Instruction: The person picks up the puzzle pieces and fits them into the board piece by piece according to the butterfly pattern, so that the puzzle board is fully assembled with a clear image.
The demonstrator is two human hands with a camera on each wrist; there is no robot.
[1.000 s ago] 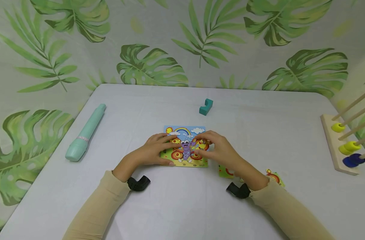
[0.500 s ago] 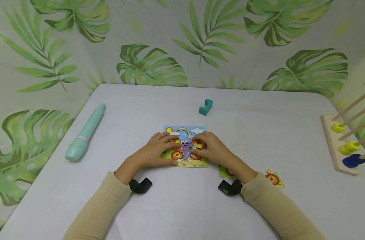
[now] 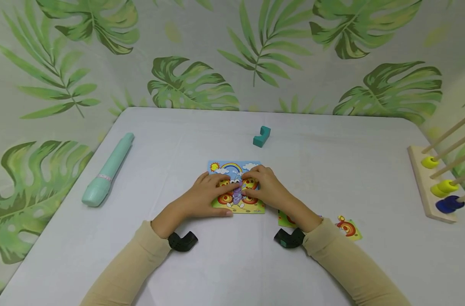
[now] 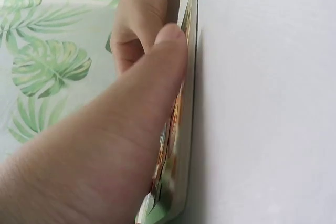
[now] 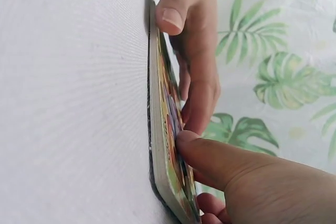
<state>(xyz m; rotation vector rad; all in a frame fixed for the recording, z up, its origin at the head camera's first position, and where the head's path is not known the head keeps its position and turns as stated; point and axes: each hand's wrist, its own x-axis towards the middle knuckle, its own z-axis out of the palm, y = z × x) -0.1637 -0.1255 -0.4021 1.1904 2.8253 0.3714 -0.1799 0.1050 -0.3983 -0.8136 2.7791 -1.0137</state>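
A square picture puzzle (image 3: 236, 207) with a purple butterfly, a rainbow and a sun lies flat on the white table. My left hand (image 3: 202, 197) rests over its left side in the head view, fingers stretched across the picture and the thumb along the near edge. From the right my right hand (image 3: 272, 189) reaches over it, thumb and fingertips pinching an orange wing puzzle piece (image 3: 250, 184) at the butterfly's right. In the right wrist view the right thumb (image 5: 210, 153) lies on the picture, above the puzzle's thick pale edge (image 5: 157, 145).
Loose puzzle pieces lie by the right forearm: one green (image 3: 284, 219) and one with an orange swirl (image 3: 349, 228). A teal arch block (image 3: 261, 137) sits behind the puzzle. At far left is a mint microphone-shaped object (image 3: 108, 170); at far right, a wooden peg stand (image 3: 427, 182) with rings.
The right hand has moved left with the wing piece, closer to the butterfly's body. My left hand has shifted slightly right, its index finger now reaching the butterfly.
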